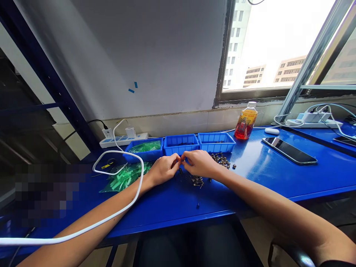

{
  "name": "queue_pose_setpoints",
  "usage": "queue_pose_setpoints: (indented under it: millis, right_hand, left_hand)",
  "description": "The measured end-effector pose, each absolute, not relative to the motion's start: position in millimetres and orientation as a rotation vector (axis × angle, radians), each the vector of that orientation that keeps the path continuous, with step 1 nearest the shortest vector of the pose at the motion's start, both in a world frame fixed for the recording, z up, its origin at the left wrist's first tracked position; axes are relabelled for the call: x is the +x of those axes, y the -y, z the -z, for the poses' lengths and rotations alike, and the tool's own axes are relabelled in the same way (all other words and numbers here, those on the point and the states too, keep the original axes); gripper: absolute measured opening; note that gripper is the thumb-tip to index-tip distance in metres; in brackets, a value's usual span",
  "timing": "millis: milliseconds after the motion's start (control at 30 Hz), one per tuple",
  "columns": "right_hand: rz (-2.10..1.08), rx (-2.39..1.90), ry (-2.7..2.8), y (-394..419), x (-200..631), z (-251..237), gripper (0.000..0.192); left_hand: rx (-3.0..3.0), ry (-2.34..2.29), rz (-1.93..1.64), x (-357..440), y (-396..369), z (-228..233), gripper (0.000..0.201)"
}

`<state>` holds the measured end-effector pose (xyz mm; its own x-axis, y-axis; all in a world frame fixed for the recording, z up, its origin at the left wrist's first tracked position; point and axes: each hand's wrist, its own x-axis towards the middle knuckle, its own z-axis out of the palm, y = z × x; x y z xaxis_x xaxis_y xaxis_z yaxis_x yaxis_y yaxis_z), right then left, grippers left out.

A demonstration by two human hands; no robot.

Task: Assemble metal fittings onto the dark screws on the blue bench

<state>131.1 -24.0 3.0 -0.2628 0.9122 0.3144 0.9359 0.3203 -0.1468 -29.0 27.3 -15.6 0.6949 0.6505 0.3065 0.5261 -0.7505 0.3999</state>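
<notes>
Fingertips pinched, my left hand [165, 168] and my right hand [200, 163] meet above the blue table. Whatever sits between their fingers is too small and hidden to name. Just under them lies a heap of small metal parts with thin stems [197, 181]. Behind my right wrist spreads a pile of small round dark-and-brass parts [221, 160]. Beside my left wrist rests a clear bag of green pieces [122, 180]. Three blue bins stand in a row behind the hands: a left bin [159, 152] with green bags, a middle bin [168, 145] and a right bin [217, 147] with few dark bits.
A white cable [141, 174] loops across my left forearm. At the back left is a power strip [124, 139]. To the right stand a drink bottle [246, 121], a phone [289, 150] and a white oval object [272, 131]. Another power strip [314, 120] lies farther right.
</notes>
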Motion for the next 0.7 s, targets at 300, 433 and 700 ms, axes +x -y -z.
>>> queue_pose_setpoints:
  millis: [300, 433, 700]
  right_hand:
    - [0.236, -1.701, 2.324, 23.6, 126.4, -0.6, 0.021]
    - [0.305, -1.778, 2.316, 24.0, 124.6, -0.4, 0.025]
    - [0.324, -1.758, 2.352, 22.3, 124.7, 2.5, 0.026]
  left_hand:
    - [2.665, -0.989, -0.67, -27.3, -27.0, 17.7, 0.013]
    - [2.664, -1.024, -0.692, -27.3, -26.3, 16.9, 0.013]
    - [2.681, -1.023, -0.732, -26.7, -24.7, 17.3, 0.014]
